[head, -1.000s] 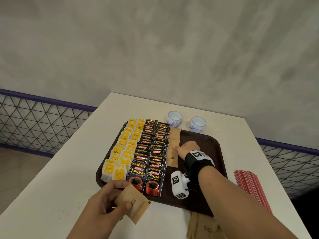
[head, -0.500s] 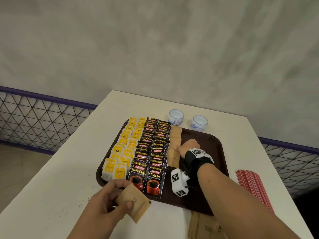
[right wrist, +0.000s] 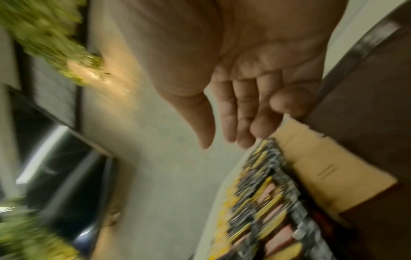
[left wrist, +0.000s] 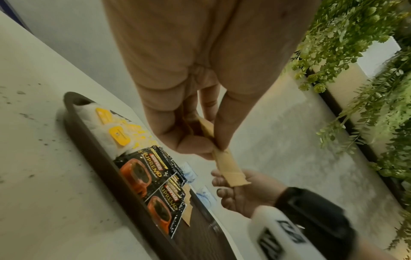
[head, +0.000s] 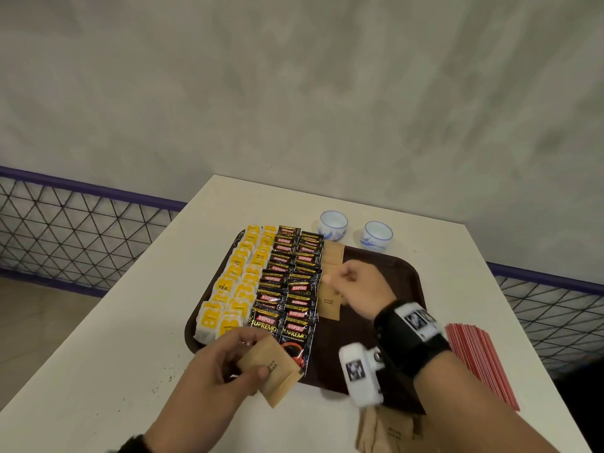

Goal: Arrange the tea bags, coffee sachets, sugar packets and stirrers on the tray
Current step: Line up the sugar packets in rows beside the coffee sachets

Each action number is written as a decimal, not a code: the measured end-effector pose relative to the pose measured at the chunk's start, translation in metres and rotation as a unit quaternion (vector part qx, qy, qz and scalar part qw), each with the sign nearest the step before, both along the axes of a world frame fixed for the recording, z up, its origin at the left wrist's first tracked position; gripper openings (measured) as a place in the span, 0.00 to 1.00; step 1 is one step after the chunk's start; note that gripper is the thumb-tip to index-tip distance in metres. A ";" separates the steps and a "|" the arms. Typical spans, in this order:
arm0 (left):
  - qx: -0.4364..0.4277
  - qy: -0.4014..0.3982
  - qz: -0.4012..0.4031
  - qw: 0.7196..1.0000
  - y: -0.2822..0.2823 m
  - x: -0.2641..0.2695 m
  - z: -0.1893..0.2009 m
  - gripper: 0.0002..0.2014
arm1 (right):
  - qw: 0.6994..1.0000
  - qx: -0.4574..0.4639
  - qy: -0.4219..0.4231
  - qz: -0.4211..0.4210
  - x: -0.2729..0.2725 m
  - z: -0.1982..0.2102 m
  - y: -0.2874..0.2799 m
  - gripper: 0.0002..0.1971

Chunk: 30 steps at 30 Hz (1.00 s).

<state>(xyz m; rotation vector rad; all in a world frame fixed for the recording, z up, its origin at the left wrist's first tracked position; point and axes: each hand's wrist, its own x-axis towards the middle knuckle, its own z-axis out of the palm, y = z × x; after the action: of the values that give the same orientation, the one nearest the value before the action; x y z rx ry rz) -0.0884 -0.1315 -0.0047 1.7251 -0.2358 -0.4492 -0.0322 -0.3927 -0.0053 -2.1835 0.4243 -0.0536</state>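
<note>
The left hand [head: 225, 364] pinches a brown sugar packet [head: 273, 371] over the tray's [head: 405, 273] near edge. To its right and farther in, the empty, loosely open right hand [head: 359, 286] hangs above the sugar column [head: 330, 299], whose long axis runs away from the person.

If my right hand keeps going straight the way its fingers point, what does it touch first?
Probably the coffee sachets: the right hand hangs over the sugar packets, fingers aimed left at that row. Its height above them is unclear, so it may brush a sugar packet first.
</note>
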 end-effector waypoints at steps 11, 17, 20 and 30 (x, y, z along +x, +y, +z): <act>0.040 -0.098 -0.043 0.993 -0.034 0.007 0.007 0.23 | 0.984 0.120 -0.012 0.133 -0.075 0.004 0.019 0.05; 0.038 -0.066 -0.007 0.997 -0.015 0.002 -0.007 0.18 | 0.990 0.110 0.050 -0.074 -0.048 -0.034 -0.021 0.11; 0.043 -0.050 -0.004 0.998 -0.011 0.000 -0.011 0.17 | 0.988 0.092 0.088 -0.092 -0.031 -0.047 -0.016 0.13; 0.045 -0.063 0.001 0.997 -0.004 0.001 -0.015 0.17 | 0.980 0.014 0.145 -0.135 -0.003 -0.045 0.004 0.16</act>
<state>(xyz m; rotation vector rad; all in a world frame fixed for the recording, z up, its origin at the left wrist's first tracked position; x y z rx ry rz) -0.0870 -0.1359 -0.0192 1.8448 -0.3074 -0.3543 -0.0353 -0.3885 -0.0501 -2.0992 0.8794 0.1231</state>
